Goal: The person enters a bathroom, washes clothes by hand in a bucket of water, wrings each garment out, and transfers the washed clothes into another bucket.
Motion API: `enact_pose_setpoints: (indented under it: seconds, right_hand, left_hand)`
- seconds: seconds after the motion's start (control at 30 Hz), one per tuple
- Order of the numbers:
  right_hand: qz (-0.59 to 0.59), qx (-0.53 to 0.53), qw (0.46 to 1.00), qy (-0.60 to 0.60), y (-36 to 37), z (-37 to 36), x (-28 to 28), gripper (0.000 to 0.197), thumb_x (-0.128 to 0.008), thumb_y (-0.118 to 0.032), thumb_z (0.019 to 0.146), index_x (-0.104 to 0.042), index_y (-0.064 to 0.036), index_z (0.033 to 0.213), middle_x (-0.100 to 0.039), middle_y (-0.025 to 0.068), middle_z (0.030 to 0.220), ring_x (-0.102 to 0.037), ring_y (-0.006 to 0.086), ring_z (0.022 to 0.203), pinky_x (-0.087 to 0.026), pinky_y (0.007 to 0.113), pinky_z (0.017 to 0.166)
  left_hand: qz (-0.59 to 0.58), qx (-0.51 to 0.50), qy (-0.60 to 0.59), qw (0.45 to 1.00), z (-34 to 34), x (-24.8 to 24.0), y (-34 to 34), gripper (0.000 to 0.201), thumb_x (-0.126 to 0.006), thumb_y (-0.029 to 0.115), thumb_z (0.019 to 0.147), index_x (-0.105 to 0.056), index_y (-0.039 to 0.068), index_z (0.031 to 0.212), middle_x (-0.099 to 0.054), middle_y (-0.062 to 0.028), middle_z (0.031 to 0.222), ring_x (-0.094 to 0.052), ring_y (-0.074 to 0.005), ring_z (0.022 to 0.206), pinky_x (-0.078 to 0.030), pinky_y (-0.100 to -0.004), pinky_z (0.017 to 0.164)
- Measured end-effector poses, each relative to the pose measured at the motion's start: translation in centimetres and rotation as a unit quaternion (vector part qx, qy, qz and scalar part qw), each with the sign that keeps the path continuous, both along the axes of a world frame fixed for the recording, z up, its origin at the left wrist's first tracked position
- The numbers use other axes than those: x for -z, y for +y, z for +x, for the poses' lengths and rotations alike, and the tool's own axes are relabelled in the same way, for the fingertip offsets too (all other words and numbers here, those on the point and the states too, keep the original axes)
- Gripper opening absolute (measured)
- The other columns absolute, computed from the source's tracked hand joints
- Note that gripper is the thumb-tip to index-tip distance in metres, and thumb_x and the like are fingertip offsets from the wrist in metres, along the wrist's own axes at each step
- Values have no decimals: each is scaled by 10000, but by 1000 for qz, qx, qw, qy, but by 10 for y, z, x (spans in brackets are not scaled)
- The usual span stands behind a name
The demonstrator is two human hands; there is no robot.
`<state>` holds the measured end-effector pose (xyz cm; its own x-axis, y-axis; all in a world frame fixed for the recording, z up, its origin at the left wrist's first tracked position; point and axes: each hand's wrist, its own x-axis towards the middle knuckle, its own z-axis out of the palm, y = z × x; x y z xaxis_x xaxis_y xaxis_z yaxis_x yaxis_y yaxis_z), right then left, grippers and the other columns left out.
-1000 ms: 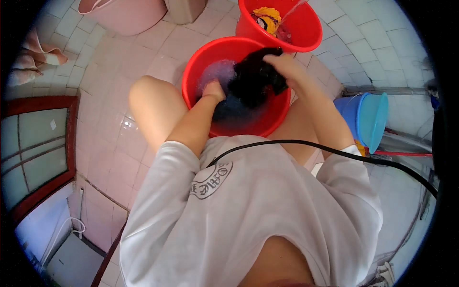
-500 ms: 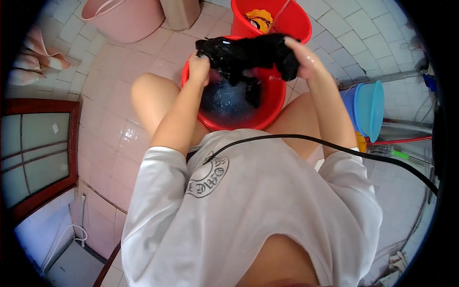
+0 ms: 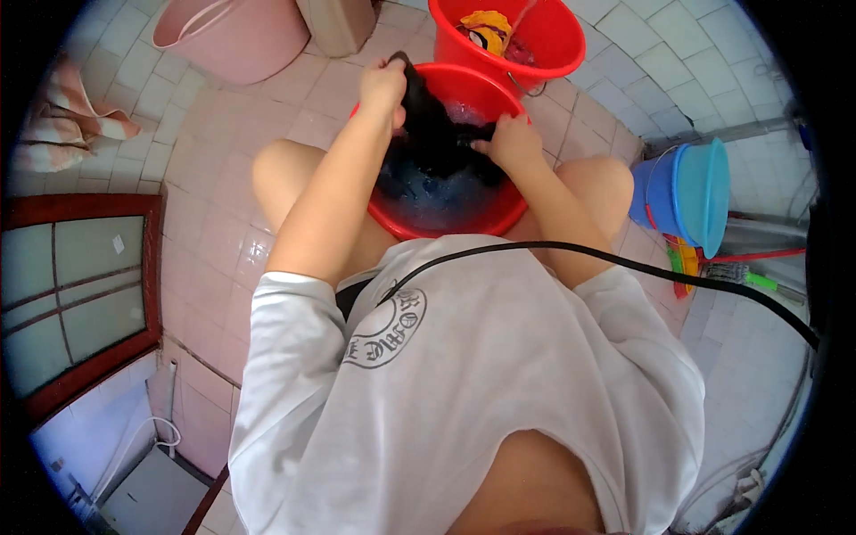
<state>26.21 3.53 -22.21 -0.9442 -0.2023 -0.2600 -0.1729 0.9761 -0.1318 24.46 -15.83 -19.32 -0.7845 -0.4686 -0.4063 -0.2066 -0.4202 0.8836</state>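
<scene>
Black wet cloth (image 3: 428,129) was found stretched between two hands over a red basin (image 3: 464,78). Its upper end is gripped by the left hand (image 3: 383,89) with curled fingers, near the basin's far left rim. Its other side is held by the right hand (image 3: 515,143) at the right rim; how much fabric is caught there cannot be told. Its lower folds are lowered into dark, bluish water (image 3: 428,196) in the basin, which is placed between the knees.

The following hazards are judged to exist. Should the wet fabric be pulled hard, it could be lost from the right hand, and water could be splashed onto the pale shirt (image 3: 526,348). Because the left end is held close to the rim, drips could be shed outside, and the tiled floor (image 3: 214,169) could be made slippery. If the basin were leaned on or dragged by the cloth, it could be tipped.

Just beyond the basin, a thin stream of water (image 3: 526,18) is seen falling into a red bucket (image 3: 562,53) containing a yellow garment (image 3: 486,25); if left unattended, an overflow could be caused. A black cable (image 3: 571,245) is draped across the shirt and could be snagged by a wide swing of the right arm.
</scene>
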Motion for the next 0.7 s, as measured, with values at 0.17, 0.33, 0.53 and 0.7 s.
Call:
enact_pose_setpoints:
  seconds: [0.17,0.33,0.53,0.7]
  right_hand:
    - [-261,56,956,-120,-15,7,32,673,-655,-360,741,-376,3,1234,-437,289,1195,-470,420,1084,-404,422,902]
    - [-536,189,783,-253,-24,2,61,667,-567,-324,828,-232,-62,1342,-290,237,1346,-447,417,1110,-392,458,920]
    - [-358,116,925,-56,8,-35,29,483,-616,-106,749,-365,-45,1156,-466,224,1142,-560,371,919,-513,421,664]
    - [-115,-74,974,181,37,-66,-40,206,-448,-61,759,-554,20,916,-583,273,835,-606,390,758,-496,447,687]
  left_hand:
    - [62,87,91,990,5,-64,26,324,-462,125,848,-452,51,1163,-533,-133,1033,-538,-264,876,-468,-391,668]
    - [98,62,107,987,-6,-94,22,313,-394,64,897,-407,101,1207,-537,-113,1078,-555,-277,906,-458,-534,753]
    - [-28,10,128,991,-20,-76,-49,220,-427,20,871,-422,20,1092,-533,-158,952,-564,-281,799,-516,-423,659]
    - [-167,113,32,979,-5,-52,-95,253,-348,103,908,-447,23,1126,-552,-152,1005,-567,-271,875,-504,-401,689]
